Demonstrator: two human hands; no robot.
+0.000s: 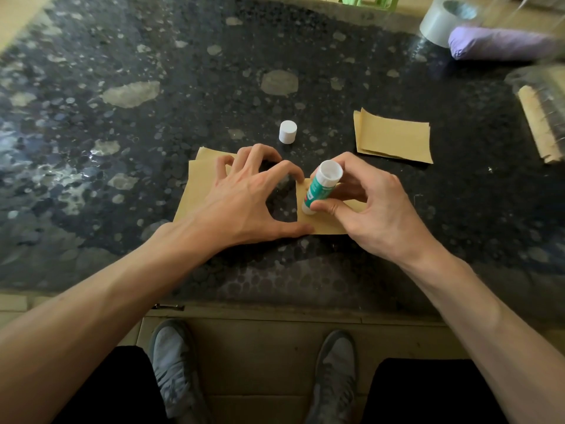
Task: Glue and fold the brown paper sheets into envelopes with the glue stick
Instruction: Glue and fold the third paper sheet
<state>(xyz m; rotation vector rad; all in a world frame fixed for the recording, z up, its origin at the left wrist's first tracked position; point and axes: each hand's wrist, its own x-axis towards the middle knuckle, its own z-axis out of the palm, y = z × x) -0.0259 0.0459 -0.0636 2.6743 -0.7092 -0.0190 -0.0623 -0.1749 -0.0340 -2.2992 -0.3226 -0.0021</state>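
Pinches glue stick [321, 188] in right hand [367, 209], thumb low on the barrel, fingers curled round the far side; firm hold, nothing else in that hand.

Tilts stick with long axis running from upper right down to lower left, lower end touching brown paper sheet [324, 226], upper white end raised toward the camera. Judges lower end to be the glue end, given white cap [288, 132] off and upright on table [122, 148], well apart, beyond both hands.

Presses left hand [241, 197] down with fingers spread and arched, gripping nothing: thumb tip on near edge of sheet just left of stick, index tip at far left corner, other fingertips on paper stack [192, 191] further left. Cannot tell whether stack and glued sheet form 1 piece or 2.

Places stick between left thumb and left index, just beside both. Expects next stroke along left edge of sheet, toward or away from body, with left hand pinning.

Notes folded pile [394, 139] far right, nearer right hand.

Risk of dragging sheet with the stick under weak pinning.
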